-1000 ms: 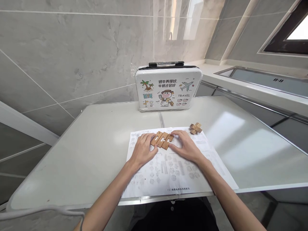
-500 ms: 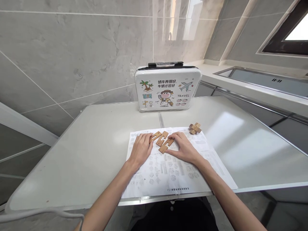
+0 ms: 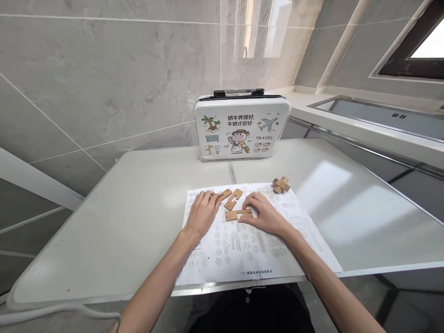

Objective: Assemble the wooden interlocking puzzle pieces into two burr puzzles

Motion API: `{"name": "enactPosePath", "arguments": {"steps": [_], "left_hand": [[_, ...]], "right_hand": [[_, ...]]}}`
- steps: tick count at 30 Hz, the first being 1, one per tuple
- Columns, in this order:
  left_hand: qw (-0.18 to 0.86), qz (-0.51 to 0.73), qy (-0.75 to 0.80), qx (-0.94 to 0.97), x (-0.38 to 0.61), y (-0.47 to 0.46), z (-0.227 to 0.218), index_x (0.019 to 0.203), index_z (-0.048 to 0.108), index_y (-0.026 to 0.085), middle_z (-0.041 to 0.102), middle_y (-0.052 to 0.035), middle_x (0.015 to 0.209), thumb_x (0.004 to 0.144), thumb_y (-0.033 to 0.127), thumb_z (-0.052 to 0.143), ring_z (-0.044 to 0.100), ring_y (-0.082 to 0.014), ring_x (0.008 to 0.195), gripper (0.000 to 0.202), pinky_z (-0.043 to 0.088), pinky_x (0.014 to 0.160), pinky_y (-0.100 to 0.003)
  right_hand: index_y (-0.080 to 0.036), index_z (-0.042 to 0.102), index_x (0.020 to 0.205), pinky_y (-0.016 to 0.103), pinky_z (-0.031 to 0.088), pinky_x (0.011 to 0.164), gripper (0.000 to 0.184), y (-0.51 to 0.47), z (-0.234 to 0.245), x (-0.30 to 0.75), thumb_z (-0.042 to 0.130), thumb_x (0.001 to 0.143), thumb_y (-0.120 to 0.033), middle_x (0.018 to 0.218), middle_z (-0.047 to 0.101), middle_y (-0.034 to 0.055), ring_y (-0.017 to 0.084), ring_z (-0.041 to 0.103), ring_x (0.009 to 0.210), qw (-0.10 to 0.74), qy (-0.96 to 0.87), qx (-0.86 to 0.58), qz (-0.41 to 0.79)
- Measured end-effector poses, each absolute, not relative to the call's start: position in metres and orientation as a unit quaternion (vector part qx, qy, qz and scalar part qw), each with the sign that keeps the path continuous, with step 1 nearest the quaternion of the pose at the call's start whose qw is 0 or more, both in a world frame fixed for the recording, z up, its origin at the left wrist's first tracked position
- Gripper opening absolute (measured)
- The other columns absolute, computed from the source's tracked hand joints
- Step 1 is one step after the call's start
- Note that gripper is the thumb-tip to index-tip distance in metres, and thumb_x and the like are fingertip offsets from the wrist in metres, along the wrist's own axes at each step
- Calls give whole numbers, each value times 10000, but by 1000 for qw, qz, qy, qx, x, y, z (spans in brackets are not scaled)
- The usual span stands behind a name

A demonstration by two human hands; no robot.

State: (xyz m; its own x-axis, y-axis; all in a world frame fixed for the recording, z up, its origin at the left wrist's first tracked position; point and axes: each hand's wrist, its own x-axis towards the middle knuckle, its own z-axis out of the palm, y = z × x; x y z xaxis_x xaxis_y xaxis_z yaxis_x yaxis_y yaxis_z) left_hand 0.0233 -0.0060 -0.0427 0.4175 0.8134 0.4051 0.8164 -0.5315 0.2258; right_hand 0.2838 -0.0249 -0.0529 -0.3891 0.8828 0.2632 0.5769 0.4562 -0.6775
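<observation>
Three flat, notched wooden puzzle pieces lie over a printed sheet point(image 3: 222, 259). My right hand point(image 3: 265, 213) holds the nearest wooden puzzle piece point(image 3: 231, 216) by its right end, thumb at the near edge and fingers at the far side. That piece lies roughly level from left to right. Behind it, a second notched piece point(image 3: 231, 202) lies slanted and untouched between my hands. My left hand point(image 3: 202, 212) has its fingertips closed round the left end of a third wooden puzzle piece point(image 3: 225, 194), part of which its fingers hide.
An assembled wooden burr puzzle point(image 3: 281, 185) sits at the sheet's far right corner. A white cartoon-printed case point(image 3: 243, 129) stands upright at the back of the white table point(image 3: 114, 222), against the tiled wall. A grey cable point(image 3: 62, 309) runs along the lower left.
In my right hand, the nearest puzzle piece has turned from a slant to nearly level, apart from the middle piece. My left hand has barely moved.
</observation>
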Motion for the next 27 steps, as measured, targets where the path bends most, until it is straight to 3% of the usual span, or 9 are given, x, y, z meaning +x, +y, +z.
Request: {"name": "enactPosePath", "arguments": {"steps": [4, 11, 17, 22, 27], "left_hand": [[11, -246, -485, -839, 23, -5, -44, 1257, 662, 234, 689, -102, 1153, 1088, 232, 399, 637, -280, 1062, 312, 544, 920, -466], [9, -268, -519, -812, 24, -7, -39, 1155, 661, 206, 736, -101, 1109, 1095, 264, 403, 685, -290, 1014, 271, 541, 894, -454], [-180, -375, -560, -716, 29, -10, -34, 1194, 627, 245, 791, -34, 990, 1098, 365, 422, 730, -209, 786, 257, 546, 742, -344], [-315, -429, -547, -646, 31, -9, -32, 1151, 658, 215, 759, -11, 748, 1063, 449, 491, 687, -181, 642, 301, 531, 648, -300], [-362, -472, -523, -611, 29, -5, -36, 1189, 647, 200, 801, -63, 945, 1036, 426, 543, 759, -191, 773, 292, 602, 766, -332]], "right_hand": [[-262, 647, 933, 478, 519, 925, 310, -25, -52, 283, 804, 875, -523, 1069, 652, 75, 310, 594, 1056, 304, -796, -456, 256], [-254, 648, 883, 420, 501, 821, 288, -29, -42, 279, 642, 994, -520, 930, 664, 64, 278, 602, 923, 332, -785, -445, 274], [-241, 615, 875, 329, 429, 637, 384, -31, -34, 268, 549, 1018, -592, 697, 597, -15, 196, 531, 642, 369, -702, -470, 387], [-216, 636, 1010, 318, 455, 639, 470, -18, -27, 248, 479, 1028, -658, 758, 662, 4, 170, 554, 623, 402, -639, -406, 515], [-209, 672, 1061, 311, 484, 648, 453, -4, -29, 226, 520, 1018, -634, 687, 680, -12, 157, 573, 583, 436, -606, -420, 516]]}}
